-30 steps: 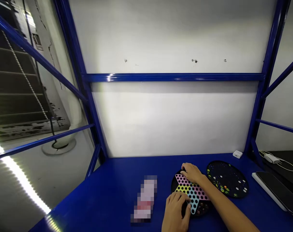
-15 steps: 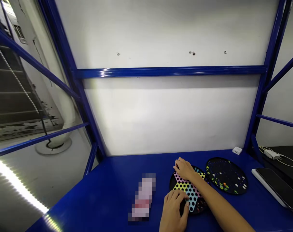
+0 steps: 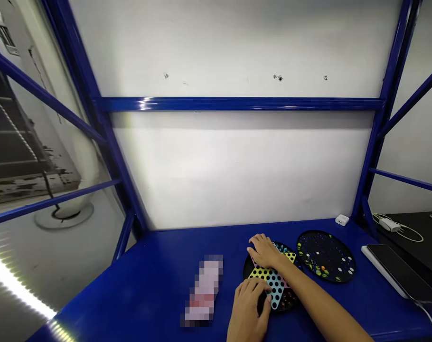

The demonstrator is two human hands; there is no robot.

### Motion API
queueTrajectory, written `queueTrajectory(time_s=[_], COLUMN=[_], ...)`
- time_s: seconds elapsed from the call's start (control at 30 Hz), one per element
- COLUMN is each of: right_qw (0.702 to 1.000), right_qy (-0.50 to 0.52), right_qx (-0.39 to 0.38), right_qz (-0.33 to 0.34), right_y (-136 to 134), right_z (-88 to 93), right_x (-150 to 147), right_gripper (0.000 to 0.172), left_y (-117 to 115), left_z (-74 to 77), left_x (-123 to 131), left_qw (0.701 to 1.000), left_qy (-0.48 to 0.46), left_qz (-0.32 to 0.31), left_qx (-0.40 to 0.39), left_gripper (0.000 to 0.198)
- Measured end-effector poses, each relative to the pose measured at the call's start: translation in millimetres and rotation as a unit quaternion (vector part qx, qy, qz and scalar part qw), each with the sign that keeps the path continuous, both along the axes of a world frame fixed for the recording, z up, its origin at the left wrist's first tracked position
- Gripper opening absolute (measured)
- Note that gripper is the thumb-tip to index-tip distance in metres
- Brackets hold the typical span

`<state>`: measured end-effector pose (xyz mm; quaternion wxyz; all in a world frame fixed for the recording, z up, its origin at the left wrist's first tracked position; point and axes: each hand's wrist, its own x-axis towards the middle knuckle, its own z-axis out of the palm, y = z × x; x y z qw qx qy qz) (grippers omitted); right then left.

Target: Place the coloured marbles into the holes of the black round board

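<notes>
A star-shaped Chinese checkers board (image 3: 275, 290) with coloured points and dark holes lies over a round black tray (image 3: 248, 271). My left hand (image 3: 249, 306) rests at the near left of the board, fingers curved over its edge and thumb held apart. My right hand (image 3: 266, 251) reaches across to the far left point, palm down, with fingers spread on or above it; their exact contact is hidden. Small dark marbles (image 3: 289, 299) show in the tray beside the star's near point. No separate piece is visible in either hand.
A second round black tray (image 3: 326, 254) with scattered small pieces stands to the right. Left of the hands lies a pixelated pinkish item (image 3: 203, 294). At the right are a phone (image 3: 403, 270), a white charger (image 3: 390, 224) and a small white case (image 3: 342, 220). Blue frame posts (image 3: 361, 185) border the blue table.
The view has shifted slightly, so everything sits a little further left. My right hand's fingers look more spread over the board's far point. My left hand stays by its near left edge.
</notes>
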<state>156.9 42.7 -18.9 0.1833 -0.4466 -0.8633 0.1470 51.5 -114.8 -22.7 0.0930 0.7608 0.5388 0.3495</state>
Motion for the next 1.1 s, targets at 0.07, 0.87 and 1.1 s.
queueTrajectory(time_s=[0.07, 0.87, 1.1], right_qw=[1.000, 0.992, 0.980], right_qy=[0.015, 0.029, 0.037], right_qx=[-0.022, -0.002, -0.146], right_qz=[-0.008, -0.121, -0.129], right_y=[5.4, -13.8, -48.2], right_z=[2.9, 30.9, 12.7], right_x=[-5.2, 111.4, 226.2], right_gripper=[0.033, 0.024, 0.006], left_y=[0.3, 0.0, 1.0], left_z=[0.3, 1.5, 3.0], left_x=[-0.5, -1.2, 0.1], left_qw=[1.000, 1.000, 0.999], left_qy=[0.006, 0.006, -0.006], left_qz=[0.005, 0.003, -0.003], left_qx=[0.009, -0.006, -0.044], left_gripper=[0.013, 0.011, 0.012])
